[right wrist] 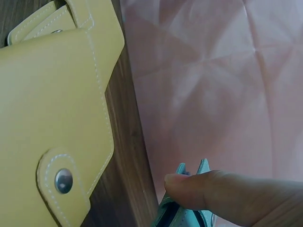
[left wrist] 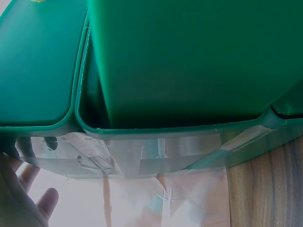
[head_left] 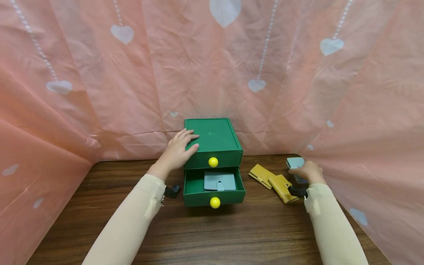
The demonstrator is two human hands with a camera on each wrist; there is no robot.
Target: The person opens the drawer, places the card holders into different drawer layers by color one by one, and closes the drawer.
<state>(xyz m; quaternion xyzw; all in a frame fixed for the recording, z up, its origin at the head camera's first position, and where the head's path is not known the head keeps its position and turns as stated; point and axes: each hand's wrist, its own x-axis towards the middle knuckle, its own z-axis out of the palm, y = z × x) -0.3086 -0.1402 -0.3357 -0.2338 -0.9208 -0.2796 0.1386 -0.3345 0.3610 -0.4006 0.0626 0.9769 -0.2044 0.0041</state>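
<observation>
A green two-drawer cabinet [head_left: 212, 136] with yellow knobs stands in the middle of the table, its lower drawer [head_left: 195, 198] pulled out. Inside that drawer lies a light blue wallet [head_left: 212, 180] with a snap strap. My left hand [head_left: 175, 152] rests on the cabinet's top left edge, fingers spread; in the left wrist view, part of this hand [left wrist: 21, 198] shows beside the green wall. At the back right, my right hand [head_left: 309, 171] pinches another light blue wallet [head_left: 294, 162]. The right wrist view has the thumb on this wallet's edge [right wrist: 182, 217], the other fingers hidden.
Two yellow wallets [head_left: 282, 188] lie overlapping between the cabinet and my right hand. A dark item [head_left: 300, 180] shows beneath that hand. Pink cloth [head_left: 205, 73] with pale hearts hangs behind and along both sides of the wooden table [head_left: 212, 235].
</observation>
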